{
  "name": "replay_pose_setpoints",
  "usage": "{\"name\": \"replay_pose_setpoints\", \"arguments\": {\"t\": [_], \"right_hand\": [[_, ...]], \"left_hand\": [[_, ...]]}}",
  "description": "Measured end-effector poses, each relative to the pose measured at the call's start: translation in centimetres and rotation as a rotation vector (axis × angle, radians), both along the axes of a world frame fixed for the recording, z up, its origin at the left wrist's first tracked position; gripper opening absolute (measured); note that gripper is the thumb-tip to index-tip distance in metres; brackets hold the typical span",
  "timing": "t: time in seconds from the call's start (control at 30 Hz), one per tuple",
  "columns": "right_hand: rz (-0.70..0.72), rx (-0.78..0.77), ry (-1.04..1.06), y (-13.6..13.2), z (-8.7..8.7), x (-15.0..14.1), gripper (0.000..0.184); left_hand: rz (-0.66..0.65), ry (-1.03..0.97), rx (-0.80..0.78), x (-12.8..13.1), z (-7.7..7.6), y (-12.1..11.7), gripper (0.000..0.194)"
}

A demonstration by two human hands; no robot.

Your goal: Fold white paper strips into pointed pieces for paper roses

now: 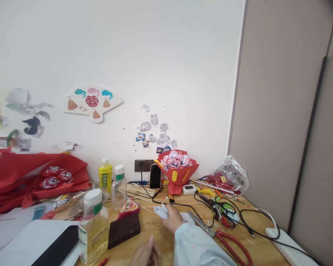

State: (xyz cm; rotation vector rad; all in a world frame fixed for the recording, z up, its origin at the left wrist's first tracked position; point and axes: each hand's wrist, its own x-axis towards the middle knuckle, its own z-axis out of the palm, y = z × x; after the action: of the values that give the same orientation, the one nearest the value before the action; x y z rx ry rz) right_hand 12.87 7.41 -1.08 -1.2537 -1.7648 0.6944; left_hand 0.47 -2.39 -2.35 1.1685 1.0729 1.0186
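My right hand [174,218], in a light blue dotted sleeve, is closed on a piece of folded white paper [161,211] held above the wooden table. My left hand [146,253] is at the bottom edge with its fingers curled in, and nothing shows in it. Right of my right hand lie large scissors [229,241] with red handles, the blades partly over another piece of white paper [187,217]. A dark brown block [124,229] and a small knitted triangular piece [129,208] sit to the left of my hands.
A red-wrapped bouquet [178,169] and a phone [155,176] stand against the wall. Bottles, including one with yellow liquid [93,229], crowd the left. Wooden sticks [135,191], a yellow glue gun [206,191], tangled black cables [241,221] and a white power strip [290,246] lie about.
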Motion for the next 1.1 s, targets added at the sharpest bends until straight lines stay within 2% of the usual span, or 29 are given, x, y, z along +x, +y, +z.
{"name": "replay_pose_setpoints", "arguments": {"t": [0.17,0.33,0.47,0.67,0.83,0.93,1.1], "right_hand": [[0.094,-0.053,0.260,-2.0,0.7,-0.5,0.033],[0.110,-0.108,0.431,-3.4,-0.7,-1.3,0.035],[0.095,-0.198,0.615,-3.7,-1.6,-1.6,0.038],[0.163,-0.156,0.596,-4.3,-1.0,-1.7,0.025],[0.218,-0.091,0.539,-5.6,-0.3,-2.5,0.023],[0.195,-0.046,0.521,-6.1,-0.2,-3.3,0.024],[0.125,-0.033,0.556,-6.7,0.2,-4.2,0.014]], "left_hand": [[0.159,-0.037,0.082,0.3,0.6,-0.2,0.049],[0.281,-0.010,0.254,-0.4,-0.1,0.5,0.043],[0.341,0.138,0.429,-1.2,-0.7,1.0,0.039],[0.304,0.180,0.426,-1.4,-1.4,1.3,0.049],[0.237,0.164,0.483,-0.8,-1.6,1.0,0.051],[0.237,0.155,0.502,-0.3,-1.4,0.8,0.063],[0.298,0.106,0.436,0.0,-1.0,1.0,0.082]]}}
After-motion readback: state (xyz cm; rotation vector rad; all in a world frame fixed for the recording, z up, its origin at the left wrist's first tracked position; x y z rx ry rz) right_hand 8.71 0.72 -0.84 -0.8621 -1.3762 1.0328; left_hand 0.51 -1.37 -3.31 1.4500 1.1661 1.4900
